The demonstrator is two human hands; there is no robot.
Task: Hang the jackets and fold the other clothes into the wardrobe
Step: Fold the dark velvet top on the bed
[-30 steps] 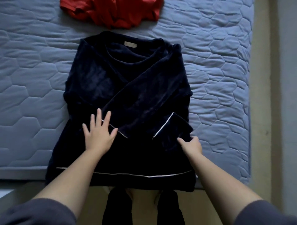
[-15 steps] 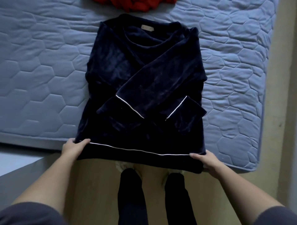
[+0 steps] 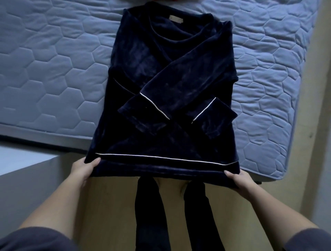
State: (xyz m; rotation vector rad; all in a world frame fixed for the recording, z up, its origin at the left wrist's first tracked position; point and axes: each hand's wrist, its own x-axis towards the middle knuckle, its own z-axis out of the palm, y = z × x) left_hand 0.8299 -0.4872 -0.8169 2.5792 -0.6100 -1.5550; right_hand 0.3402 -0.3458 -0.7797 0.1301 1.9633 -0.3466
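A dark navy velvet top [image 3: 172, 86] with white piping lies flat on the blue quilted mattress [image 3: 53, 68], both sleeves folded across its front. Its hem hangs over the bed's near edge. My left hand [image 3: 83, 169] pinches the hem's left corner, thumb on top. At the right corner my right hand [image 3: 240, 181] grips the hem, fingers under the cloth.
A sliver of a red garment [image 3: 172, 0] shows at the top edge. A pale grey block [image 3: 26, 179] stands at the left beside the bed. Tan floor [image 3: 111, 206] lies under my dark-trousered legs [image 3: 152, 211]. A beige strip [image 3: 318, 89] runs along the mattress's right side.
Both hands left the middle of the top and took hold of the hem's two corners. The view has tilted down, so the red garment is almost out of sight.
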